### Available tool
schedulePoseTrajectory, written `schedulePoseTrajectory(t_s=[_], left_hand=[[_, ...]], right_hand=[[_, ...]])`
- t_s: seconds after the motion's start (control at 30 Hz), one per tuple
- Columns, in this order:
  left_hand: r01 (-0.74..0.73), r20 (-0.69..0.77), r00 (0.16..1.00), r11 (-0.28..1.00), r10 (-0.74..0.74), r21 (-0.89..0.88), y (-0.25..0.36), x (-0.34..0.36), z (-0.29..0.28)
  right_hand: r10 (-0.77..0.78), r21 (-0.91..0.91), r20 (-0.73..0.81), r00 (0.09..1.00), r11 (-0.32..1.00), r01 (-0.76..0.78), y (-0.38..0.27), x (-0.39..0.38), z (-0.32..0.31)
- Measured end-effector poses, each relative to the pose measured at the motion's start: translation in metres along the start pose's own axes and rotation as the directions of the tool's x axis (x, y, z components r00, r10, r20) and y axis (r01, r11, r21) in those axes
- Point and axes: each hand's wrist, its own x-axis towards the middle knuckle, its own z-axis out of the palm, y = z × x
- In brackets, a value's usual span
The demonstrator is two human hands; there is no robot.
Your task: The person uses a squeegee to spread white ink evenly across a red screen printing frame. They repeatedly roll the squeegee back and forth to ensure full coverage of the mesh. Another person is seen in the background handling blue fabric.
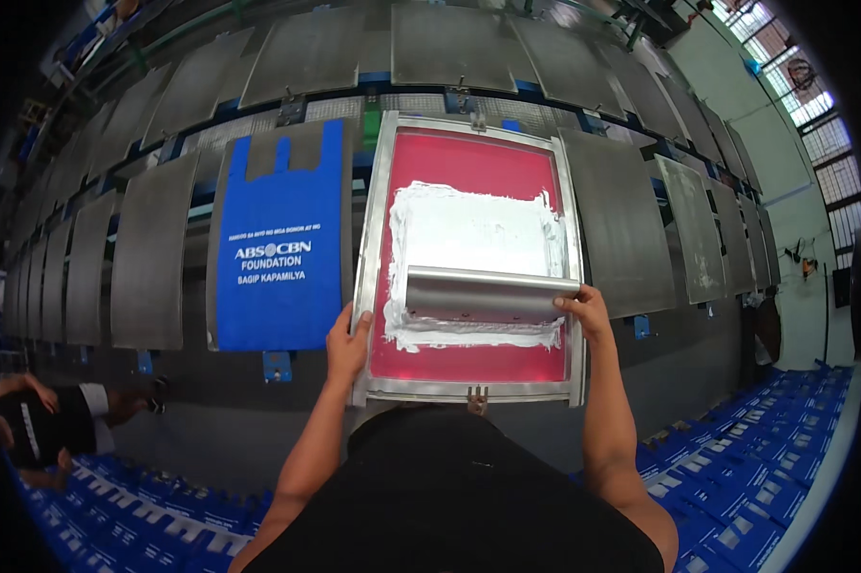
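Note:
A screen printing frame [575, 239] with metal rails lies in front of me. Its red mesh [468, 158] carries a wide patch of white ink [478, 224], thick and ragged along its borders. Across the lower part of that patch rests a silver squeegee [492, 293], nearly level from left to right. My right hand [589, 311] pinches the squeegee's right end, thumb on the near face. My left hand [348, 344] grips the frame's left rail, thumb on top; some fingers are hidden. Whatever lies under the mesh is hidden.
A blue bag [279, 205] with white print lies flat on a board just left of the frame. Grey boards [626, 220] stand in rows on both sides and beyond. Many blue bags [745, 458] cover the floor at both lower sides. Another person [53, 420] is at the lower left.

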Motion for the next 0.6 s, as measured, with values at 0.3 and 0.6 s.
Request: schedulePoseTrajectory(t_s=[0.3, 0.6], left_hand=[[0.060, -0.085, 0.995, 0.998, -0.061, -0.021, 0.033, 0.046, 0.200], [0.114, -0.143, 0.983, 0.993, -0.112, 0.006, 0.021, 0.068, 0.428]], right_hand=[[0.021, -0.073, 0.133, 0.991, 0.997, -0.011, -0.015, 0.153, -0.167], [0.003, -0.210, 0.172, 0.985, 0.977, 0.033, 0.070, 0.277, -0.361]])
